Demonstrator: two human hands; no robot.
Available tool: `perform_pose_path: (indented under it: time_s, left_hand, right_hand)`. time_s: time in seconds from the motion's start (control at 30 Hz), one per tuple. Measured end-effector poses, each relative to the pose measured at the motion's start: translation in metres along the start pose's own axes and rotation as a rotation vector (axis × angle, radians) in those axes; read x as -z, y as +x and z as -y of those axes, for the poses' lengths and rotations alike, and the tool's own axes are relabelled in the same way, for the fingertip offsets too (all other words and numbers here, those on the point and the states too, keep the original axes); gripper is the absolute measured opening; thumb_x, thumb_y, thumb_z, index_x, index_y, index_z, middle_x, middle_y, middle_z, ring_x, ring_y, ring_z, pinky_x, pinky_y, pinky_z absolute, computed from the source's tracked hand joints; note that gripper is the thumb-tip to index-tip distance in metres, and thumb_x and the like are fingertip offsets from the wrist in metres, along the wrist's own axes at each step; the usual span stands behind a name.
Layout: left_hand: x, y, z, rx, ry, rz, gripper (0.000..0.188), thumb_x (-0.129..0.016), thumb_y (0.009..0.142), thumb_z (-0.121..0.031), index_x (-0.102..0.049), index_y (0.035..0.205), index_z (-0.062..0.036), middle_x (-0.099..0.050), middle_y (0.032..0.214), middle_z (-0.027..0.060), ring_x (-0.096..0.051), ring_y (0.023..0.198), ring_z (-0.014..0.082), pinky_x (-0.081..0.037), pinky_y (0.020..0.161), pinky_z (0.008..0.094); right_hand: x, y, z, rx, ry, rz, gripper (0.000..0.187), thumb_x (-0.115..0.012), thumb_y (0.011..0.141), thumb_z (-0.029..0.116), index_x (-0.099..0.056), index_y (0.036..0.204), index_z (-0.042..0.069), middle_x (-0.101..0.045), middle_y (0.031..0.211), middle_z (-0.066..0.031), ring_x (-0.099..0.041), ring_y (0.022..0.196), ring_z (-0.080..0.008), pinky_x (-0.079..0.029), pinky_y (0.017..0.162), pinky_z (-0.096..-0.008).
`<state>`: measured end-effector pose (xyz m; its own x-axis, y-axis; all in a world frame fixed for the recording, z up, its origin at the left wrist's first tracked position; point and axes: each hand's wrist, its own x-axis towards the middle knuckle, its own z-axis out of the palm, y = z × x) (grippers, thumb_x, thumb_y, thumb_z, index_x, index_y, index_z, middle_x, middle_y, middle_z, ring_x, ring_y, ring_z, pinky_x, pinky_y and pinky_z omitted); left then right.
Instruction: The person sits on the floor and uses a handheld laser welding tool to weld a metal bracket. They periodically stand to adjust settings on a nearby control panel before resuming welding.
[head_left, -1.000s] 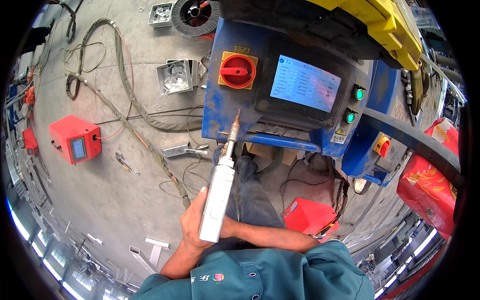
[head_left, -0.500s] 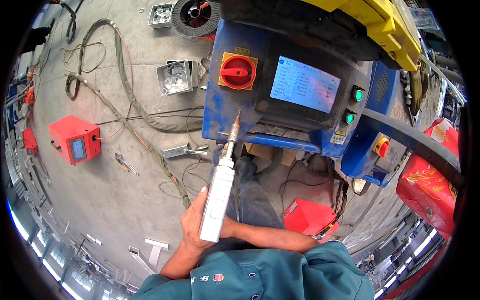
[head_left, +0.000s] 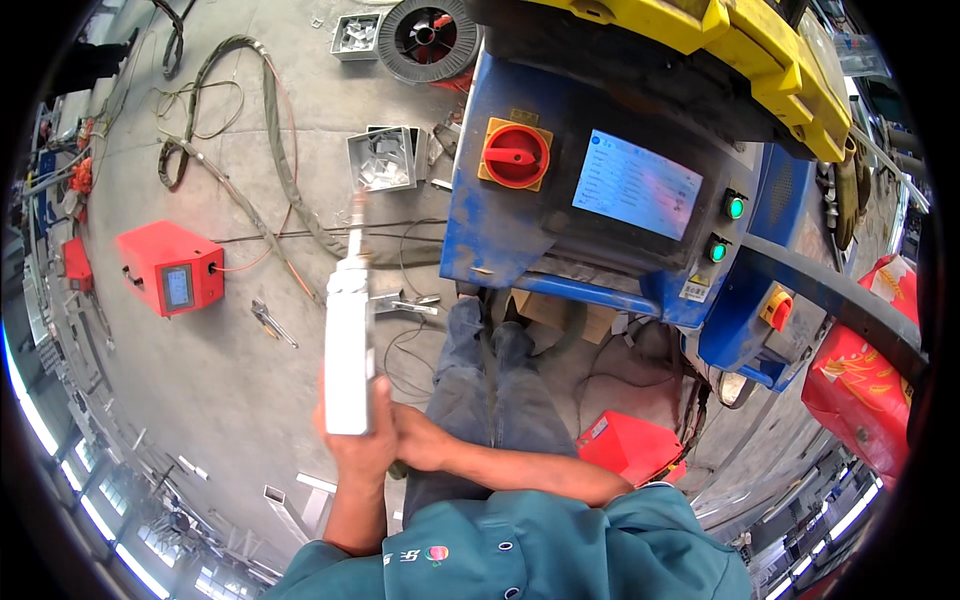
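Note:
A white handheld welding gun [head_left: 347,350] with a copper-coloured nozzle points away from me, a little left of the middle. My left hand [head_left: 357,440] is closed around its near end, the thumb along the right side. My right hand [head_left: 420,440] reaches across from the right and meets the left hand beside the gun. Its fingers are hidden, so I cannot tell what it grips. A short piece of dark cable [head_left: 398,468] shows just below the hands. The gun and left hand are slightly blurred.
A blue machine cabinet [head_left: 470,235] with a lit screen [head_left: 637,185] and red rotary switch [head_left: 516,156] stands ahead right. A red box [head_left: 172,268] sits left. Sheathed hose [head_left: 275,130], a metal-parts bin [head_left: 385,160], pliers [head_left: 272,322] and a wire spool [head_left: 428,40] lie about.
The welding gun has swung left, away from the cabinet front, with both hands moving along. Its nozzle now points toward the bin. The whole view has shifted slightly, the scene moving right.

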<state>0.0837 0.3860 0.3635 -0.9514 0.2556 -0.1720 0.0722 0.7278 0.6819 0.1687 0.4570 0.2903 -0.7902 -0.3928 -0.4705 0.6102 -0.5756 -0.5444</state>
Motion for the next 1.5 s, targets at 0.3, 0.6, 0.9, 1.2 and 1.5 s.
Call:
perform_pose_path:
  time_s: [0.3,0.6,0.9,1.2,1.5]
  left_hand:
    - [0.014,0.031,-0.020,0.038,-0.038,0.239,0.064,-0.080,0.083,-0.006,-0.055,0.140,0.0111,-0.069,0.123,0.0283,-0.075,0.105,0.0359,-0.059,0.087,0.0401]
    - [0.022,0.035,-0.023,-0.105,0.028,0.273,0.063,-0.079,0.084,-0.005,-0.054,0.139,0.0131,-0.068,0.127,0.0286,-0.075,0.101,0.0399,-0.060,0.083,0.0403]
    - [0.020,0.047,-0.029,-0.286,-0.028,0.320,0.067,-0.080,0.084,-0.004,-0.051,0.142,0.0125,-0.070,0.123,0.0269,-0.075,0.102,0.0379,-0.060,0.085,0.0400]
    - [0.022,0.043,-0.028,-0.219,-0.084,0.309,0.068,-0.079,0.082,-0.002,-0.050,0.141,0.0144,-0.069,0.122,0.0287,-0.074,0.102,0.0406,-0.060,0.085,0.0406]
    - [0.037,0.013,-0.010,-0.219,0.003,0.286,0.070,-0.083,0.079,-0.013,-0.053,0.135,0.0154,-0.065,0.128,0.0302,-0.075,0.096,0.0392,-0.061,0.079,0.0405]
  right_hand:
    - [-0.023,-0.007,0.018,-0.083,0.195,0.013,0.045,-0.069,0.094,0.026,-0.058,0.129,-0.001,-0.067,0.121,-0.0143,-0.066,0.109,-0.0242,-0.054,0.090,-0.0396]
    - [-0.026,-0.010,0.018,-0.125,0.062,0.012,0.049,-0.067,0.095,0.036,-0.058,0.127,-0.001,-0.066,0.123,-0.0177,-0.064,0.114,-0.0276,-0.051,0.097,-0.0418]
    - [-0.034,-0.013,0.001,0.055,0.015,-0.115,0.043,-0.063,0.099,0.034,-0.059,0.126,0.001,-0.067,0.120,-0.0161,-0.064,0.112,-0.0263,-0.052,0.094,-0.0417]
    - [-0.040,-0.012,-0.010,0.174,-0.007,-0.206,0.043,-0.063,0.099,0.037,-0.061,0.121,0.001,-0.069,0.113,-0.0152,-0.066,0.107,-0.0260,-0.053,0.089,-0.0396]
    - [-0.042,-0.018,-0.005,0.085,-0.109,-0.165,0.040,-0.068,0.092,0.027,-0.064,0.119,-0.001,-0.072,0.106,-0.0185,-0.071,0.100,-0.0331,-0.055,0.088,-0.0426]
